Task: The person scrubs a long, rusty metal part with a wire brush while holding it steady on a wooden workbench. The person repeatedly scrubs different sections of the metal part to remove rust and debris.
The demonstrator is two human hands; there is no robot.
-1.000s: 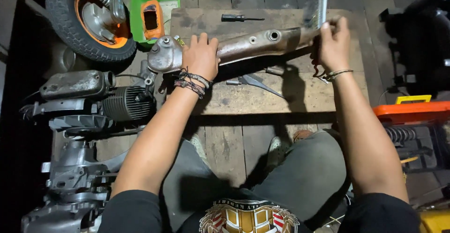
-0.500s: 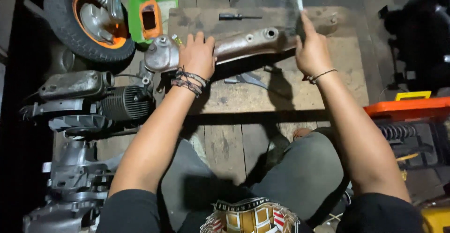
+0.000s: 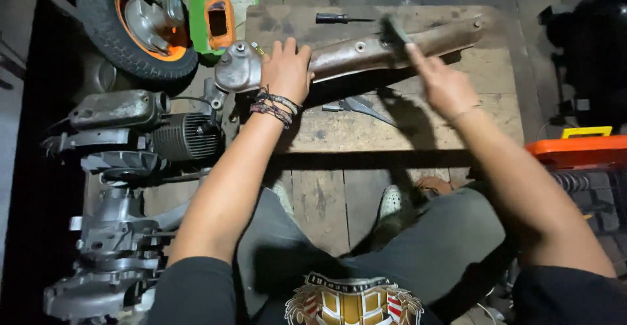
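Left hand pressed flat, fingers spread, on a rusty metal pipe lying along the far edge of a worn wooden board, right hand clamped on a blurred brush against the pipe, screwdriver just behind.

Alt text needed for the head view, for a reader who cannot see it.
A left hand presses down a long rusty metal exhaust pipe on a worn wooden board, while the right hand holds a blurred dark brush against it. A grey engine lies left.
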